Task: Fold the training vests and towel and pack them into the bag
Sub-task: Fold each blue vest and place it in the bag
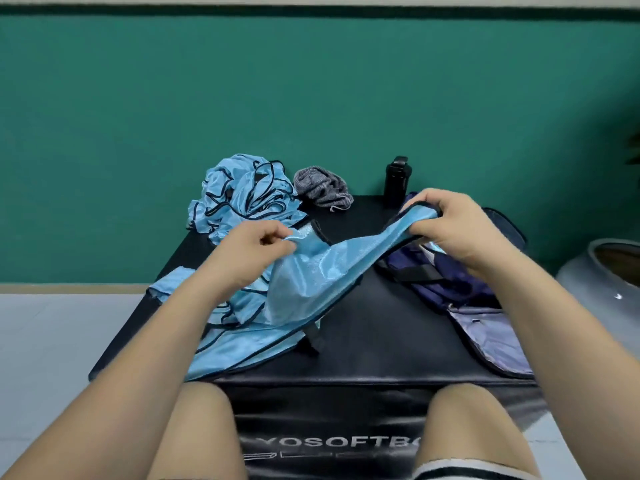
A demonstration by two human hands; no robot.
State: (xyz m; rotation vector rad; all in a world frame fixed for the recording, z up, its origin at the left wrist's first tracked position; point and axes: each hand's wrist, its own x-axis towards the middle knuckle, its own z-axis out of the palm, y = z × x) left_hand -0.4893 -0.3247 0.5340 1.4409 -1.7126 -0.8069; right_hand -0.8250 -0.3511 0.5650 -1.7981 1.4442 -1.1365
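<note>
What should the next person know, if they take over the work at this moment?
Left hand pinches one end of a blue vest; right hand grips the other end, holding it above the black box.
Pile of vests and grey towel lie crumpled at the far edge. The bag lies on the right, near a bottle.
Done: no folded piece is visible.
Left: fold the vests and the towel, then pack them all into the bag.
</note>
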